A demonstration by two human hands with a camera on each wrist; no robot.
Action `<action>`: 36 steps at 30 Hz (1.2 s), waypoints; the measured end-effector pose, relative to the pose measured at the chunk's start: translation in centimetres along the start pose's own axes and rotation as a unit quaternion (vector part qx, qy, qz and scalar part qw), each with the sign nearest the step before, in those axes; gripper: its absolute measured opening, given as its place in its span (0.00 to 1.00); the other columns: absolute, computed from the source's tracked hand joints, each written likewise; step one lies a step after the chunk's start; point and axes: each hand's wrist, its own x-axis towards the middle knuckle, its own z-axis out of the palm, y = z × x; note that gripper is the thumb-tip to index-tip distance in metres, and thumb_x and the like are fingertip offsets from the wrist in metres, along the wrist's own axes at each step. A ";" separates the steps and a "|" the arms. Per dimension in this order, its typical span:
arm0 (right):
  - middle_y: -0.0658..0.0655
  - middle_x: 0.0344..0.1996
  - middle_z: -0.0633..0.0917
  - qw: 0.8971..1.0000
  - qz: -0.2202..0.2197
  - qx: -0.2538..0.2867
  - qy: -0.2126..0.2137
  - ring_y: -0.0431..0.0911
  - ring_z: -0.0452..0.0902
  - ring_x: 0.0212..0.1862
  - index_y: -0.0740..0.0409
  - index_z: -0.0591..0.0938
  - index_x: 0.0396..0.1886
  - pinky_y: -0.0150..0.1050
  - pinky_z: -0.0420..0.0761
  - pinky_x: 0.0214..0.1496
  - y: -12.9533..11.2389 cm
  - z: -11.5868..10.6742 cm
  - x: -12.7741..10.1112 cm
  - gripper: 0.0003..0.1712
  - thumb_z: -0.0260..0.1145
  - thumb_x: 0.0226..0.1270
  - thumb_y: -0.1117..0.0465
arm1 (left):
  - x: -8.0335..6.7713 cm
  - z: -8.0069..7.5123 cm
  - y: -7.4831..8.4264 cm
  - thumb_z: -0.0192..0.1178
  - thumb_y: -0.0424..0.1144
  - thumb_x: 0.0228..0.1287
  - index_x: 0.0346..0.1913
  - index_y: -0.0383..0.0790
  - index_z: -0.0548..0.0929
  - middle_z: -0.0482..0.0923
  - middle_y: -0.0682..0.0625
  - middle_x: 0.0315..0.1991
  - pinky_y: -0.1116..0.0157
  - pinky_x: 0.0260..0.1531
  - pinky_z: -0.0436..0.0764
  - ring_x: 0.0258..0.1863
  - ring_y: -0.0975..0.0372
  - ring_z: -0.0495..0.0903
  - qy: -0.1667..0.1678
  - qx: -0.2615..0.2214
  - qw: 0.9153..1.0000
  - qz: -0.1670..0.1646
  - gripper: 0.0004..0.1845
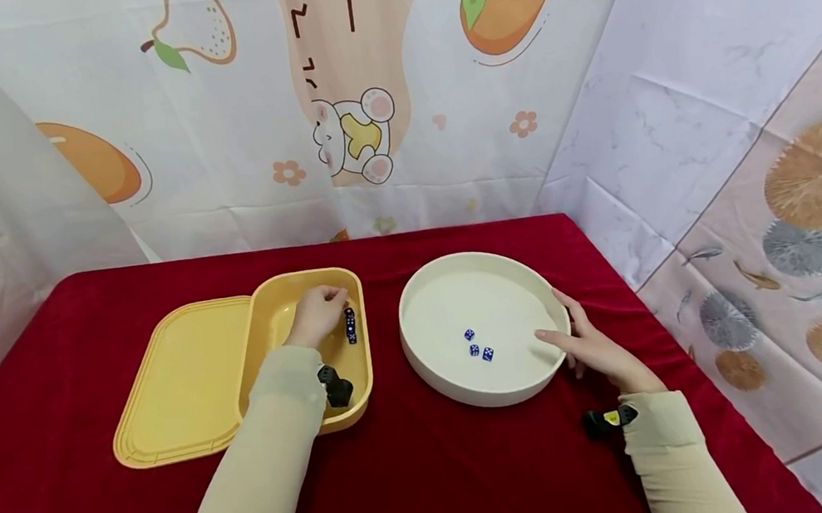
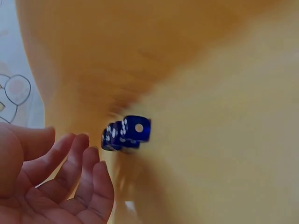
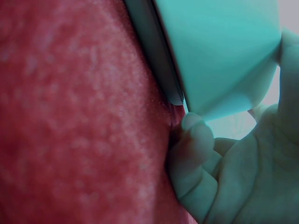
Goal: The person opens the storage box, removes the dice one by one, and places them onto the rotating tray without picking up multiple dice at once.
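A yellow two-part tray lies on the left of the red cloth. My left hand reaches into its deep compartment, right beside a short row of blue dice. In the left wrist view the hand has loosely curled fingers and an empty palm, just left of the dice. A white round tray holds three blue dice. My right hand holds its right rim, thumb inside, fingers against the outer wall.
The red cloth covers the table, whose edges fall away on the left and right. Patterned curtains hang close behind and on both sides. Small black cameras sit on both wrists.
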 end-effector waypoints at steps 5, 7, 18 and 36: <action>0.53 0.22 0.74 1.000 -0.001 0.001 0.003 0.44 0.70 0.21 0.38 0.35 0.80 0.40 0.76 0.22 0.0 0.0 0.0 0.55 0.64 0.69 0.45 | 0.0 -0.1 -0.2 0.52 0.43 0.75 0.62 0.31 0.78 0.80 0.38 0.54 0.65 0.42 0.76 0.45 0.57 0.77 -0.014 0.002 1.000 -0.006 0.21; 0.53 0.22 0.73 1.000 0.000 0.001 0.003 0.44 0.70 0.21 0.37 0.36 0.80 0.40 0.76 0.22 0.0 0.0 0.0 0.55 0.64 0.69 0.45 | 0.0 -0.1 -0.3 0.55 0.42 0.73 0.61 0.30 0.78 0.81 0.38 0.49 0.68 0.38 0.75 0.41 0.58 0.78 -0.019 -0.001 1.000 -0.010 0.21; 0.54 0.22 0.73 1.000 -0.001 0.001 0.001 0.44 0.70 0.22 0.37 0.36 0.80 0.40 0.76 0.23 0.0 0.0 0.1 0.55 0.64 0.69 0.44 | 0.1 -0.3 -1.0 0.58 0.44 0.71 0.61 0.31 0.77 0.80 0.37 0.55 0.59 0.50 0.77 0.49 0.52 0.79 -0.038 0.030 0.998 -0.026 0.23; 0.53 0.22 0.74 1.000 0.000 0.003 0.002 0.43 0.70 0.21 0.37 0.36 0.80 0.40 0.76 0.22 0.3 -0.1 0.2 0.55 0.64 0.68 0.45 | -0.2 0.2 -1.1 0.57 0.44 0.72 0.54 0.33 0.83 0.82 0.39 0.53 0.59 0.48 0.77 0.50 0.52 0.79 -0.044 0.080 0.996 -0.004 0.18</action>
